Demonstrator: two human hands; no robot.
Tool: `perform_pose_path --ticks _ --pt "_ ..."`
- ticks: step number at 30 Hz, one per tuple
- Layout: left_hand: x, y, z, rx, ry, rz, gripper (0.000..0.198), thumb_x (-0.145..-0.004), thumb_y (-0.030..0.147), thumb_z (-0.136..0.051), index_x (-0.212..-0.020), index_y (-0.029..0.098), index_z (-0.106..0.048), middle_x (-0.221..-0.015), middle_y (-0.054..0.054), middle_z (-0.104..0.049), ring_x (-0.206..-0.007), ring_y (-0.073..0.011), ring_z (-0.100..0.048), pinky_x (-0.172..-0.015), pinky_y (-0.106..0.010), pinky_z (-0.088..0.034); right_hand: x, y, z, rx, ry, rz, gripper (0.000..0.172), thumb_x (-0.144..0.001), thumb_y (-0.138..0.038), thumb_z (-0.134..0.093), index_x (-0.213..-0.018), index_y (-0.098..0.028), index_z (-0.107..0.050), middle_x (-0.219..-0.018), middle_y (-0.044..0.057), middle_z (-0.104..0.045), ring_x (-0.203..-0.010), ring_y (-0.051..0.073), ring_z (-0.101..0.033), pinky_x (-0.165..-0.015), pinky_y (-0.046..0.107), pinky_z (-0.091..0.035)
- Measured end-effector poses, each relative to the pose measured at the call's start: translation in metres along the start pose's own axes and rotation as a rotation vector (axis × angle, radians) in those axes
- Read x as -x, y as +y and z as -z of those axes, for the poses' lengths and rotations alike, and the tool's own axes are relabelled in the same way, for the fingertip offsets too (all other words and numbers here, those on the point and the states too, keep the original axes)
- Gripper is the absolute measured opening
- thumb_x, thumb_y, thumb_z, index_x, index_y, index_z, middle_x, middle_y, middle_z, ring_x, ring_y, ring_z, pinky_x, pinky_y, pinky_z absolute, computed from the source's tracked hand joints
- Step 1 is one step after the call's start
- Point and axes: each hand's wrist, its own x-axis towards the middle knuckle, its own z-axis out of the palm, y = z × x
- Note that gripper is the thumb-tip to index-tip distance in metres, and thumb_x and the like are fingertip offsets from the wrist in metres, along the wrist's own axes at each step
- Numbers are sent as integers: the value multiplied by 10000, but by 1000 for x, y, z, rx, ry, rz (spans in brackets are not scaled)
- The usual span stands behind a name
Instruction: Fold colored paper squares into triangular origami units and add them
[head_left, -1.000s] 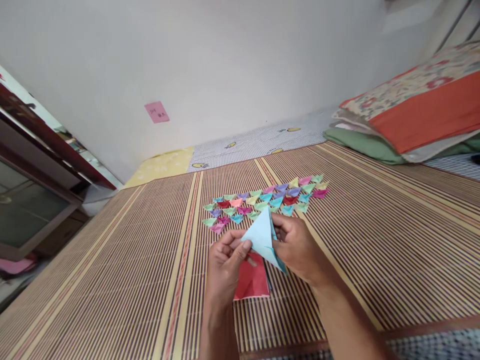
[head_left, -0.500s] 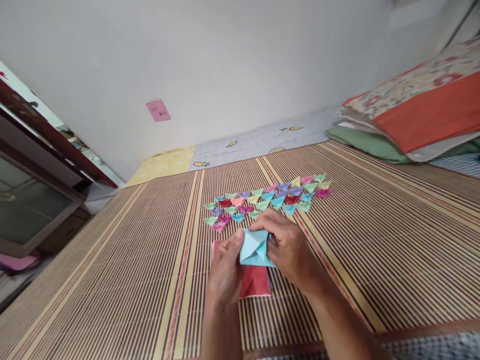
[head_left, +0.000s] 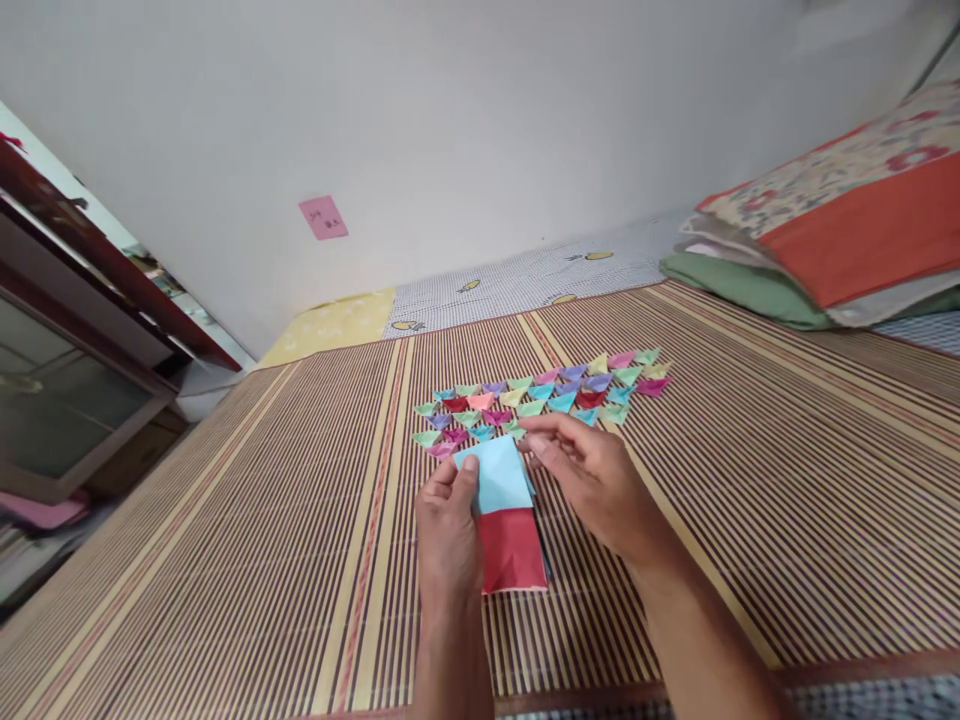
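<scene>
A light blue paper (head_left: pixel 499 475), folded to a small square, is held just above a red sheet (head_left: pixel 512 550) that lies on the striped bamboo mat (head_left: pixel 300 540). My left hand (head_left: pixel 448 528) pinches the blue paper's left edge with thumb and forefinger. On the right side, my right hand (head_left: pixel 592 475) grips the same paper with curled fingers. Beyond the hands lie several small folded paper pieces (head_left: pixel 540 397) in rows, in pink, green, blue, purple and red.
A stack of folded bedding (head_left: pixel 825 235), orange, floral and green, sits at the back right. A patterned sheet (head_left: pixel 525 280) runs along the white wall, which bears a pink note (head_left: pixel 323 217). Dark wooden furniture with glass (head_left: pixel 67 380) stands at the left.
The blue paper went from an upright triangle to a smaller flat square. Both hands moved slightly away from me and lower with it, uncovering more of the red sheet.
</scene>
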Motion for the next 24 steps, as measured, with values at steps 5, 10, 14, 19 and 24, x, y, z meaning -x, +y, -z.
perform_pose_path --ticks 5,10,14,19,24 --pt "2 -4 -3 -28 14 -69 295 -709 382 -903 -844 157 -768 -714 -32 -767 -713 -204 -751 -703 -297 -590 0 1 -6 -21 -98 -79 189 -923 -328 -662 -794 -191 -637 -668 -27 -584 -616 137 -557 -561 241 -444" --pt "5 -4 -8 -97 6 -96 296 -664 292 -928 -877 149 -781 -831 -53 -798 -729 -196 -745 -743 -314 -595 -1 4 -11 46 -58 -47 247 -942 -283 -599 -719 -197 -538 -623 -61 -409 -569 109 -392 -515 238 -327" --pt "6 -6 -7 -203 -44 -138 279 -753 319 -872 -954 140 -800 -907 -83 -809 -818 -217 -747 -801 -338 -593 1 5 -12 33 -46 -50 274 -961 -314 -584 -722 -203 -512 -641 -62 -384 -584 113 -373 -522 245 -313" --pt "6 -4 -2 -285 18 -208 272 -816 382 -824 -974 166 -780 -774 -30 -747 -659 -154 -675 -621 -252 -545 2 6 -8 34 -121 -61 272 -973 -319 -563 -734 -212 -492 -645 -66 -345 -584 118 -344 -520 254 -289" --pt "6 3 2 -553 114 -442 223 -859 402 -773 -825 181 -768 -637 1 -664 -571 -125 -573 -526 -212 -467 1 3 -1 71 -129 -58 266 -966 -308 -566 -727 -208 -504 -645 -65 -346 -583 118 -339 -528 258 -287"
